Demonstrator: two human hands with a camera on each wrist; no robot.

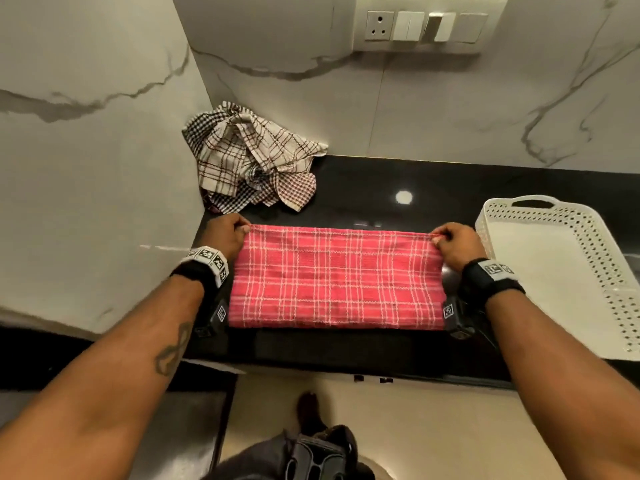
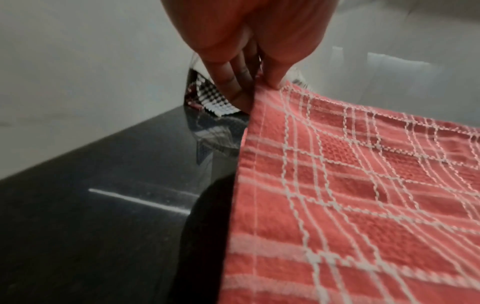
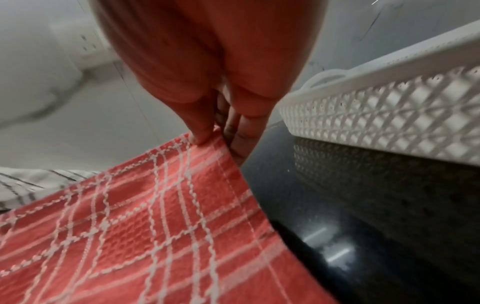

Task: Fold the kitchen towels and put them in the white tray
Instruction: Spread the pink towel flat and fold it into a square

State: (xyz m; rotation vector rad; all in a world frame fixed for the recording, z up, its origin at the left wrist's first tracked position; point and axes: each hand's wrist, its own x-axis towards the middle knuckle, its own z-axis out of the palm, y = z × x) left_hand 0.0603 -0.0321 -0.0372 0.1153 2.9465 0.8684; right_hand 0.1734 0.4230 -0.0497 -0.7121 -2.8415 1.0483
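A red plaid towel [image 1: 336, 277] is stretched flat and wide across the black counter [image 1: 398, 188]. My left hand [image 1: 242, 230] pinches its far left corner; in the left wrist view thumb and fingers [image 2: 272, 80] close on the towel [image 2: 363, 195] edge. My right hand [image 1: 438, 237] pinches the far right corner, and the right wrist view shows the thumb [image 3: 200, 135] on the towel [image 3: 155, 226]. The white perforated tray [image 1: 588, 258] stands empty at the right, its side wall [image 3: 389, 123] close to my right hand.
A crumpled heap of brown and white checked towels [image 1: 249, 157] lies in the back left corner against the marble walls. A switch panel [image 1: 422, 24] is on the back wall. The counter's front edge runs just below the towel.
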